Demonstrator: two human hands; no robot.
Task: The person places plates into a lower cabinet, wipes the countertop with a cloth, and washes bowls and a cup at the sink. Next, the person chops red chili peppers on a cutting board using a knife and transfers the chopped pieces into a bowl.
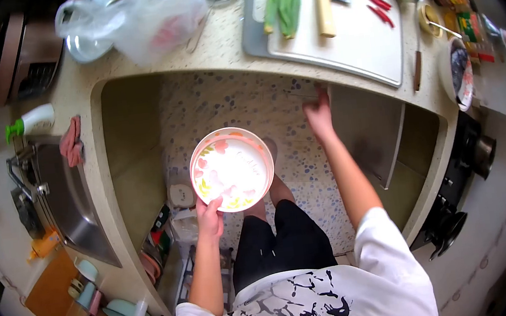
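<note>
My left hand (211,217) grips the near rim of a round bowl (232,169), thumb on the inside. The bowl has a pink rim and a pattern of pink flowers and yellow leaves, and I see nothing inside it. Below the counter's front edge, my right arm reaches forward. The fingers of my right hand (318,115) are closed at the edge of a grey cabinet door (369,129), which stands swung out; the fingertips are partly hidden.
On the counter a white cutting board (339,42) holds a cleaver (325,13), green vegetables (284,1) and red chillies (379,9). A plastic bag (156,19) lies further left. The sink (77,200) is at left, the stove (457,197) at right.
</note>
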